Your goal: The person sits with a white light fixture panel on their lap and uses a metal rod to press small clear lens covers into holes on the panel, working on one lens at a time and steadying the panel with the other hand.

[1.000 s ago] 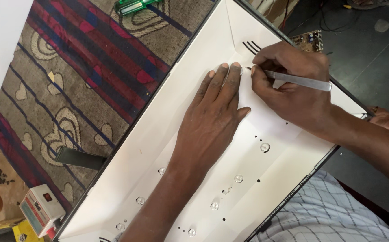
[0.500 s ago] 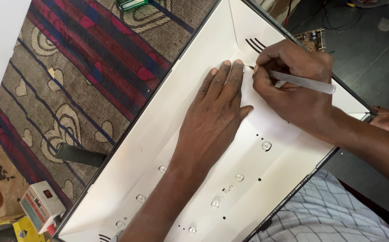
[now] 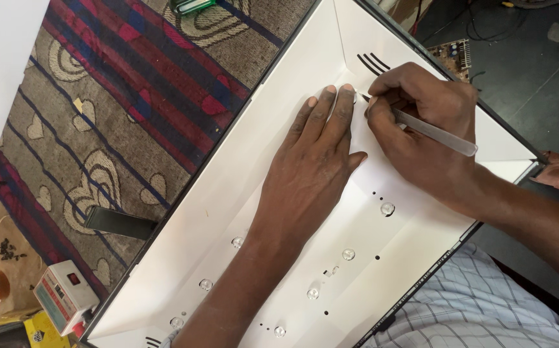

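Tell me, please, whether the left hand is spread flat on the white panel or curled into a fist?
Spread flat: the left hand lies palm down on the white panel, fingers straight and close together, beside the right hand holding tweezers.

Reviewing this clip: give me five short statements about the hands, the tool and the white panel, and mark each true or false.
1. The left hand lies flat, palm down, on the white panel. True.
2. The right hand holds a pair of scissors. False: it holds slim metal tweezers, gripped like a pen.
3. The tweezers' tip sits close to the left hand's fingertips. True.
4. The panel rests on a bare wooden table. False: a patterned rug with red and blue stripes lies under it.
5. Small round clear lenses sit in rows on the panel, some beside the left forearm. True.
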Available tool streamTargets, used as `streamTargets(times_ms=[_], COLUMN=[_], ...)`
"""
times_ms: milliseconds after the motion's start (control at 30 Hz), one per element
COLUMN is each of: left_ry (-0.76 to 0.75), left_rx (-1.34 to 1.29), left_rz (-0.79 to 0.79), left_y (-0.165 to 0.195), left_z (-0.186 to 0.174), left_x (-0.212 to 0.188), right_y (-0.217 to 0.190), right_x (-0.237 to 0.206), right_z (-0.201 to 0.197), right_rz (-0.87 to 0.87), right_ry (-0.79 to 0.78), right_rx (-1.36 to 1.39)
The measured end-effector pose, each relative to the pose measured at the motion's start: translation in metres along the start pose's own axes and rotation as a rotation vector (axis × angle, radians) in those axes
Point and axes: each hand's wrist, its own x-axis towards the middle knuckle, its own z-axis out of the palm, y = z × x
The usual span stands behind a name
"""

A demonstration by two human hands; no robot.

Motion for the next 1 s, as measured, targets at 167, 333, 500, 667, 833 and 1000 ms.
streamTargets(times_ms=[167, 333, 500, 667, 833, 1000], left_ry=[0.024, 0.014, 0.027, 0.034, 0.013, 0.033], left_rx=[-0.022, -0.028, -0.024, -0.025, -0.009, -0.003], left_rz=[-0.004, -0.006, -0.001, 0.004, 0.008, 0.012], left_y=[0.0, 0.0, 0.0, 0.0, 0.001, 0.001], left_z=[-0.001, 0.0, 0.001, 0.0, 0.001, 0.0], left_x=[0.0, 0.0, 0.0, -0.001, 0.0, -0.001], right_y=[0.004, 0.006, 0.008, 0.007, 0.002, -0.003], right_x=[-0.002, -0.003, -0.004, -0.004, -0.004, -0.002], right_z=[0.0, 0.001, 0.001, 0.001, 0.001, 0.0], right_rz=[-0.006, -0.01, -0.018, -0.011, 0.016, 0.025], right_ry=[-0.01, -0.004, -0.008, -0.01, -0.008, -0.009], right_rx=[-0.017, -0.037, -0.042, -0.04, -0.042, -0.028])
